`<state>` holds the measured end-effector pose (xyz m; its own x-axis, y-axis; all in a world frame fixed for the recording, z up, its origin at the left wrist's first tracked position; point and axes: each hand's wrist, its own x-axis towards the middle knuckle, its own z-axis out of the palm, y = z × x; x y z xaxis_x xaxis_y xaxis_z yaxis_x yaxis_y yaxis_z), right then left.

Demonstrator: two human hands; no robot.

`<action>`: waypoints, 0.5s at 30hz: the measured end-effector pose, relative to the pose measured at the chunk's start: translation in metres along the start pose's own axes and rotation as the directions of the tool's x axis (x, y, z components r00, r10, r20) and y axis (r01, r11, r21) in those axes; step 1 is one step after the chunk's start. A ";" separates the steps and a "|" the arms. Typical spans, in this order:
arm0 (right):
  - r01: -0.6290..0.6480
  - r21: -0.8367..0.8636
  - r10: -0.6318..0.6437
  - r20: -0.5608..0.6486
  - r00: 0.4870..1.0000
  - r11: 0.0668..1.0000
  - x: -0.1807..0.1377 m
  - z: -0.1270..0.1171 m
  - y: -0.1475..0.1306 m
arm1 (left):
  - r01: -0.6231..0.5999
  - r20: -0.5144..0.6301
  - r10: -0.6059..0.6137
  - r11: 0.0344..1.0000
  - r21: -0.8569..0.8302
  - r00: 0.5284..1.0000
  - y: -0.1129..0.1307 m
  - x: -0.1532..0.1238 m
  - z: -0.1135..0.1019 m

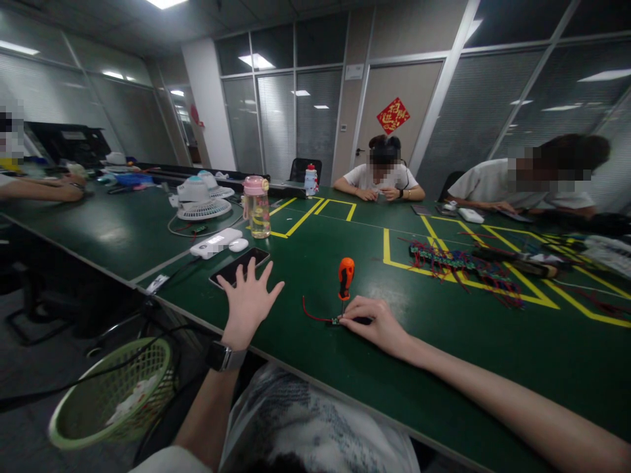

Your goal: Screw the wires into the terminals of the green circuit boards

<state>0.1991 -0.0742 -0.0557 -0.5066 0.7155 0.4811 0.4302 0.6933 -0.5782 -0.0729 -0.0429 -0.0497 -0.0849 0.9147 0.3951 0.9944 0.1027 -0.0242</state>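
My left hand (248, 299) is raised with fingers spread, just short of a dark phone (239, 265) lying on the green table (345, 368); it holds nothing. A watch sits on that wrist. My right hand (373, 320) rests on the table with its fingers pinched on a small green terminal part (337, 321) that has a red wire (313, 315) trailing left. An orange-handled screwdriver (346, 276) stands upright with its tip in that part, with no hand on its handle.
A pile of red-and-blue wired parts (458, 266) lies inside yellow tape lines (493, 282) to the right. A pink-capped water bottle (257, 207), white fans (202, 197) and a power bank (215, 242) stand left. A green basket (113, 394) sits below the table edge. Other people sit around the table.
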 end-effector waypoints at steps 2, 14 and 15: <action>-0.002 0.000 0.002 0.000 1.000 1.000 0.000 0.000 -0.001 | -0.004 -0.004 0.004 1.000 0.001 1.000 0.000 0.000 0.000; -0.005 -0.007 0.005 0.001 1.000 1.000 0.000 -0.001 -0.001 | -0.006 -0.013 0.005 1.000 -0.005 1.000 0.000 0.001 0.002; -0.005 -0.008 0.005 0.001 1.000 1.000 0.000 0.000 -0.001 | -0.003 -0.009 0.003 1.000 -0.006 1.000 0.000 0.001 0.002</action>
<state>0.1991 -0.0746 -0.0549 -0.5055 0.7188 0.4773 0.4384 0.6904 -0.5754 -0.0736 -0.0418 -0.0511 -0.0813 0.9116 0.4030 0.9950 0.0977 -0.0201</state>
